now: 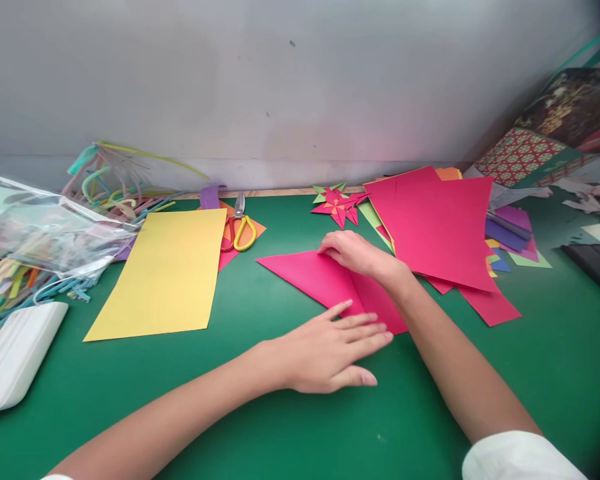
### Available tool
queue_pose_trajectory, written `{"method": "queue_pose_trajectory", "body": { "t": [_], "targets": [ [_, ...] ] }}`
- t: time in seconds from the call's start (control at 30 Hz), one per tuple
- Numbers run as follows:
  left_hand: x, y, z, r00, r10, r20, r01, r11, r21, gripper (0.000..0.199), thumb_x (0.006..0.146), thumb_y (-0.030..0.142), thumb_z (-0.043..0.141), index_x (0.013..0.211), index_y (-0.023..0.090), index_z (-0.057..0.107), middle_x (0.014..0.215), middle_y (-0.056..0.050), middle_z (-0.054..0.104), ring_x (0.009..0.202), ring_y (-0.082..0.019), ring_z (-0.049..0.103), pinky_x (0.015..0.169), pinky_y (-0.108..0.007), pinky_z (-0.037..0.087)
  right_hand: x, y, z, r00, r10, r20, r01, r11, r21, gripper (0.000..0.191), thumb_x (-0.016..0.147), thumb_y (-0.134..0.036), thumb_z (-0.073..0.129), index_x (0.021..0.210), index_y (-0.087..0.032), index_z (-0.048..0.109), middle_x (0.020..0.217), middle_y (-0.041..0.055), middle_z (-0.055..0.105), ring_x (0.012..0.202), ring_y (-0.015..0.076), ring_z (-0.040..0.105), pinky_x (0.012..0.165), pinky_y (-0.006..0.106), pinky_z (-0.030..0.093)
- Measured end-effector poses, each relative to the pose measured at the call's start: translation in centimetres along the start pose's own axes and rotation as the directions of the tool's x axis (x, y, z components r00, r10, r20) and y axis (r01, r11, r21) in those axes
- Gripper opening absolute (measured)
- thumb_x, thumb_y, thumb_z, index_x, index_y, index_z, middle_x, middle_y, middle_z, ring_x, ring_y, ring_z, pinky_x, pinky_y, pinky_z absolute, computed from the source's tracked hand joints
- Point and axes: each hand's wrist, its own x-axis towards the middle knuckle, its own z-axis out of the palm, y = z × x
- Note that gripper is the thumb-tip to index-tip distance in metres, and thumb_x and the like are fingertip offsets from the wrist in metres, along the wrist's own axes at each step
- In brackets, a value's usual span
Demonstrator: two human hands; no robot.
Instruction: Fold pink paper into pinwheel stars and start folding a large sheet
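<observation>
A folded red paper (305,272) lies on the green table (280,440) in front of me, with a pointed corner to the left and a fold line running across it. My left hand (333,350) is spread, its fingertips over the paper's near edge. My right hand (347,252) rests on the far edge of the same paper, fingers curled together, and its palm side is hidden. Beyond my right hand sits a red and green folded paper star (337,205).
Yellow paper (163,273) and scissors (240,227) lie left of the folded paper. Red sheets (435,227) are stacked at the right. Far left are a white device (20,353), a clear plastic bag (55,227) and coloured strips. A patterned bag (520,157) stands back right.
</observation>
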Motion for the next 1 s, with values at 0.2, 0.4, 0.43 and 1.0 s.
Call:
{"method": "queue_pose_trajectory", "body": {
  "t": [0.2,0.4,0.43,1.0],
  "targets": [
    [-2.4,-5.4,-1.1,0.979,-0.194,-0.063,0.202,0.963,0.180,0.069,0.109,0.059,0.026,0.166,0.021,0.031,0.173,-0.007,0.025,0.163,-0.027,0.021,0.134,-0.049,0.010,0.1,0.0,-0.1,1.000,0.015,0.012,-0.015,1.000,-0.005,0.030,0.100,-0.009,0.053,0.110,-0.018,0.080,0.113,0.0094,0.080,0.107,0.0241,0.073,0.088,0.028,0.049],
    [-6.8,-8.4,-1.2,0.953,-0.284,-0.101,0.302,0.891,0.338,0.069,0.109,0.057,0.028,0.169,0.025,0.020,0.175,-0.005,0.021,0.164,-0.025,0.017,0.135,-0.047,0.004,0.1,-0.1,-0.4,1.000,0.018,0.025,-0.018,1.000,0.002,0.030,0.102,-0.012,0.053,0.111,-0.019,0.080,0.115,0.0091,0.080,0.109,0.0237,0.073,0.087,0.027,0.050],
    [-7.5,-8.5,-1.3,0.950,-0.292,-0.110,0.312,0.881,0.354,0.068,0.110,0.056,0.029,0.169,0.025,0.017,0.175,-0.005,0.020,0.164,-0.024,0.017,0.135,-0.046,0.004,0.1,-0.1,-0.4,1.000,0.016,0.027,-0.016,1.000,0.006,0.030,0.102,-0.011,0.053,0.111,-0.019,0.080,0.115,0.0093,0.080,0.109,0.0237,0.073,0.089,0.028,0.050],
    [-11.5,-8.0,-1.2,0.864,-0.429,-0.263,0.504,0.738,0.449,0.070,0.109,0.056,0.032,0.169,0.023,0.019,0.174,-0.008,0.023,0.161,-0.028,0.029,0.134,-0.055,0.007,0.1,0.2,-0.4,0.999,0.002,0.034,-0.004,0.999,0.047,0.030,0.099,-0.008,0.054,0.107,-0.019,0.081,0.114,0.0083,0.080,0.107,0.0227,0.073,0.091,0.030,0.052]
  ]
}}
